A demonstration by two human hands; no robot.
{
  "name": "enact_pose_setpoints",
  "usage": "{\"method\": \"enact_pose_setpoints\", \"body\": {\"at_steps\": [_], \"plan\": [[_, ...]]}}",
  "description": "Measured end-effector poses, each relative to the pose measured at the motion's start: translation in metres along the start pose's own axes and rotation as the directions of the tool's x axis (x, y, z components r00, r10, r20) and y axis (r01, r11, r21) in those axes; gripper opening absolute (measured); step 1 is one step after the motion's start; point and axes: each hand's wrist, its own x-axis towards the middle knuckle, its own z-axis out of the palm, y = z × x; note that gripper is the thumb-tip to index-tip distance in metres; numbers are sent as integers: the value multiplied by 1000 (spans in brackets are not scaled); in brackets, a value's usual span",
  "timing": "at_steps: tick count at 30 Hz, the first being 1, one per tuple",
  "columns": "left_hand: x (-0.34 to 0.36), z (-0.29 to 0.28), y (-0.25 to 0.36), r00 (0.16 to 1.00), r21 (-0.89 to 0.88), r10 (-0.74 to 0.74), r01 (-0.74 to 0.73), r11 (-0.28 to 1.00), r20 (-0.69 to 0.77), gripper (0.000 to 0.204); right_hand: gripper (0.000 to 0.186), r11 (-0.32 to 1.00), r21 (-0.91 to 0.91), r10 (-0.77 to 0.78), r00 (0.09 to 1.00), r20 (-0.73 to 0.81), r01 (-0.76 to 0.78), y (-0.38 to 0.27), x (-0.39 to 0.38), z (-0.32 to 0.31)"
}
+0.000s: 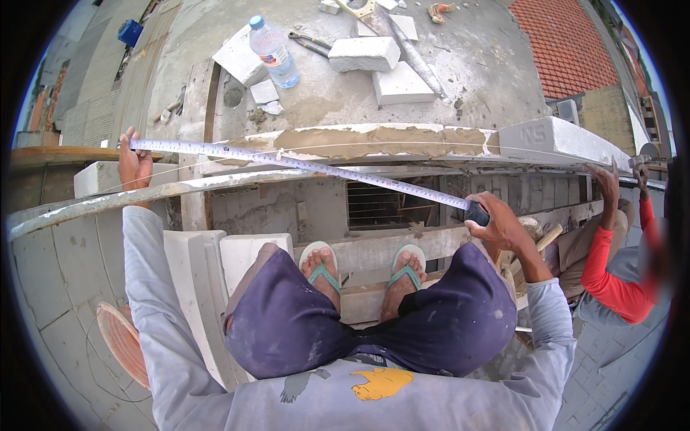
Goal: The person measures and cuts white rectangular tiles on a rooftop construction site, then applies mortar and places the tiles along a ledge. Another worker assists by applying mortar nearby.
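Observation:
A tape measure (pixel 475 212) with a dark case sits in my right hand (pixel 499 224), its fingers wrapped round it. From there the white blade (pixel 323 168) runs out slantwise to the far left, where my left hand (pixel 135 159) pinches its end. Beneath the blade lies a row of white blocks topped with mortar (pixel 359 142), a thin string (pixel 424 146) stretched along it. Left of the mortared row, a white block (pixel 97 178) lies close to my left hand.
A co-worker (pixel 622 251) in red sleeves crouches at the right, hands by a long white block (pixel 550 140). Beyond the wall lie a water bottle (pixel 274 52), pliers (pixel 310 44), a handsaw (pixel 411 49) and block pieces (pixel 364 54). My sandalled feet stand on planks (pixel 359 251) above a gap.

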Motion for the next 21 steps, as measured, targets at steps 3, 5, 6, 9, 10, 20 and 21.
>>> {"method": "enact_pose_setpoints", "body": {"at_steps": [3, 5, 6, 9, 10, 20, 21], "plan": [[-5, 0, -1, 996, -26, -24, 26, 999, 85, 51, 54, 1000, 18, 22, 1000, 11, -22, -7, 6, -1], [-14, 13, -15, 975, -79, -53, 71, 994, 216, 52, 54, 998, 36, -47, 997, -57, 49, -11, 11, 5], [-26, 22, -23, 967, -98, -72, 99, 990, 243, 53, 54, 996, 39, -76, 993, -92, 80, -13, 14, 8], [-44, 34, -32, 885, -11, -123, 143, 990, 449, 57, 55, 985, 33, -160, 971, -176, 168, -20, 28, 19], [-47, 32, -30, 809, 51, -195, 202, 978, 555, 66, 56, 988, 63, -132, 982, -137, 142, -24, 35, 19], [-150, 16, 10, 810, 912, -438, -273, 305, 389, 53, 54, 994, 108, 31, 998, -50, -25, -21, 27, 17], [-183, 34, 28, 808, 944, -512, -330, 18, 292, 48, 54, 996, 88, 21, 998, -66, -15, -16, 22, 20]]}}
